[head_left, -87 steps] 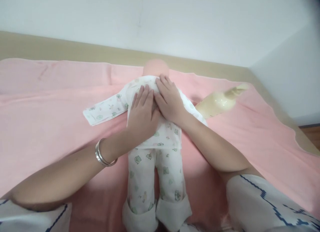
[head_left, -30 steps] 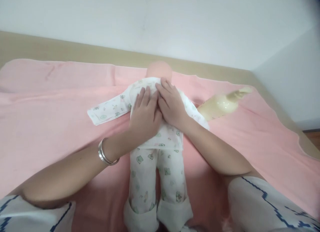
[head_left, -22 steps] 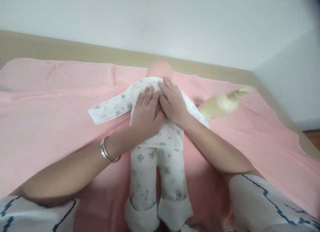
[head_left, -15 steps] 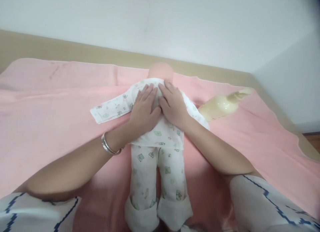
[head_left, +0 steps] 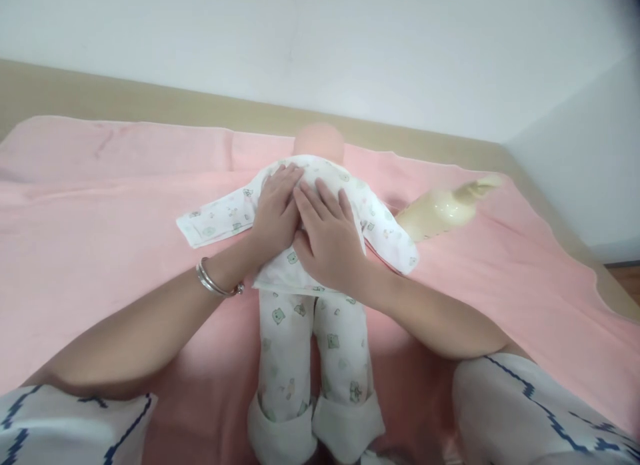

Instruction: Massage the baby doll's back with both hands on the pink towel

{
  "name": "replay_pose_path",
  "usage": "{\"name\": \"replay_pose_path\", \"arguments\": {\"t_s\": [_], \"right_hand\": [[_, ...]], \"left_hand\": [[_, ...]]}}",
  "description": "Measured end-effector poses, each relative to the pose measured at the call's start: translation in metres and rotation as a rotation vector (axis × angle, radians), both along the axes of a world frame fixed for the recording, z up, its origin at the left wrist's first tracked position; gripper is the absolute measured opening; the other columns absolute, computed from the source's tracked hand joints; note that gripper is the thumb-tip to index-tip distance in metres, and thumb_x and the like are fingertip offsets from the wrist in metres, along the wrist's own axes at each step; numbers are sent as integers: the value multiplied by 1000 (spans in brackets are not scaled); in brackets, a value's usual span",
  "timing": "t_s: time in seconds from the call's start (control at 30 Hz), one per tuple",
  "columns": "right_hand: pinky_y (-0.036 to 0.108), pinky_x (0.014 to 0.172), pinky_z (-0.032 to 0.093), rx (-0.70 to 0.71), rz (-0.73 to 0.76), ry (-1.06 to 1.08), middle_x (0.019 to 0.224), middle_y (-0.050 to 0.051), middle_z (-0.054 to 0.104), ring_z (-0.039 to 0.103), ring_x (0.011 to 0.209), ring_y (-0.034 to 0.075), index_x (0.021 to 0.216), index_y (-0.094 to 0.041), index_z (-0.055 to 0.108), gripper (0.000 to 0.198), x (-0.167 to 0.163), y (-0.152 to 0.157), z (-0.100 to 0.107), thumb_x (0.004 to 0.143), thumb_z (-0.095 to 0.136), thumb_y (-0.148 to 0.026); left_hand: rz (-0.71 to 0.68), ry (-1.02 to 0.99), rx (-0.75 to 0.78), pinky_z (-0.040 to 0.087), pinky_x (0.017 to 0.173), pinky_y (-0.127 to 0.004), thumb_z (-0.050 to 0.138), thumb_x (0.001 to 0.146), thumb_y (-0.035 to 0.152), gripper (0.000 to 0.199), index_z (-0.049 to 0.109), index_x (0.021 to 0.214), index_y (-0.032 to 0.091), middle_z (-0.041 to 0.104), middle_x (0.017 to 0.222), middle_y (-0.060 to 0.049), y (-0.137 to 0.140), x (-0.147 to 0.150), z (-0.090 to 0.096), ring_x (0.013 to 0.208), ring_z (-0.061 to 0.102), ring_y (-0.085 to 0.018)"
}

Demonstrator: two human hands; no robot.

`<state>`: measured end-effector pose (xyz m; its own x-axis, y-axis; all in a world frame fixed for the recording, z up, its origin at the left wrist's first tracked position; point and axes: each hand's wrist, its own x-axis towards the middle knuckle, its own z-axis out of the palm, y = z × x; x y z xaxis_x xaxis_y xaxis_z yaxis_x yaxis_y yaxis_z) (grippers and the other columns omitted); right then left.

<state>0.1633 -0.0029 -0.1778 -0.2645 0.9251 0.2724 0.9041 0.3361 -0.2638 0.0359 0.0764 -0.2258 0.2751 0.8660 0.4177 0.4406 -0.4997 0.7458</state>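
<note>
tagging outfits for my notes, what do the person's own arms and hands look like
The left sleeve and right sleeve are whitish, roughly elbow-length, with jagged dark blue lines. A silvery, double-banded bangle is worn at the left hand; none shows by the right hand. Neither hand wears a glove.

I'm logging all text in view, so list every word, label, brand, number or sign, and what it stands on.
None can be read.
White shirt and trousers: small printed motifs; any lettering is too small to read.
Yellowish bottle: faint marks along its lower edge, too small and blurred.
The left hand and right hand cover part of the shirt.
</note>
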Motion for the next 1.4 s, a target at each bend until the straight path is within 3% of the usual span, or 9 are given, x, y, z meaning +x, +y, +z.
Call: {"name": "replay_pose_path", "arguments": {"t_s": [0.23, 0.4, 0.63, 0.77, 0.97, 1.3, 1.4], "right_hand": [[57, 130, 15, -2, 25, 24, 163, 7, 36, 24, 156, 27, 153, -11, 42, 61, 4, 5, 1, 94, 34, -21], [52, 131, 18, 24, 72, 70, 159, 5, 43, 31, 153, 23, 145, -14, 55, 54, 16, 24, -1, 95, 34, -22], [49, 129, 24, 78, 48, 134, 155, 5, 49, 37, 151, 21, 140, -14, 59, 54, 23, 33, -6, 91, 38, -23], [47, 128, 27, 97, 33, 161, 154, 6, 50, 38, 150, 22, 136, -14, 62, 51, 26, 37, -8, 92, 39, -24], [50, 125, 33, 140, 16, 228, 152, 10, 53, 43, 147, 26, 129, -13, 66, 48, 31, 44, -13, 89, 43, -25], [51, 125, 33, 147, 23, 208, 151, 9, 54, 42, 147, 27, 129, -15, 64, 45, 30, 43, -16, 91, 43, -24], [52, 124, 33, 220, 26, 188, 154, 12, 50, 38, 149, 28, 125, -15, 63, 41, 32, 39, -8, 91, 41, -22]], "left_hand": [[16, -15, 19, 26, 131, -48, 35, 102, 36, 42, 56, 138, 23, 49, 155, -6, -3, 1, 1, 150, 39, -21], [0, -12, 45, 31, 129, -44, 36, 98, 26, 41, 58, 132, 20, 57, 146, -7, -3, 1, 6, 144, 46, -20], [14, 17, 1, 29, 130, -46, 40, 94, 24, 48, 55, 139, 19, 52, 152, -7, -4, 1, 8, 148, 41, -22], [22, 31, -14, 28, 130, -47, 41, 94, 25, 50, 55, 140, 15, 50, 154, -10, -3, 1, 7, 148, 40, -24], [29, 32, -26, 27, 130, -49, 42, 94, 29, 49, 55, 141, 19, 49, 154, -7, -3, 1, 6, 150, 39, -24], [24, 26, -30, 29, 129, -49, 42, 93, 28, 50, 55, 140, 18, 50, 154, -8, -3, 1, 7, 148, 41, -25], [24, 3, -36, 29, 129, -52, 43, 93, 30, 50, 55, 140, 19, 50, 154, -8, -5, 0, 8, 148, 40, -26]]}}
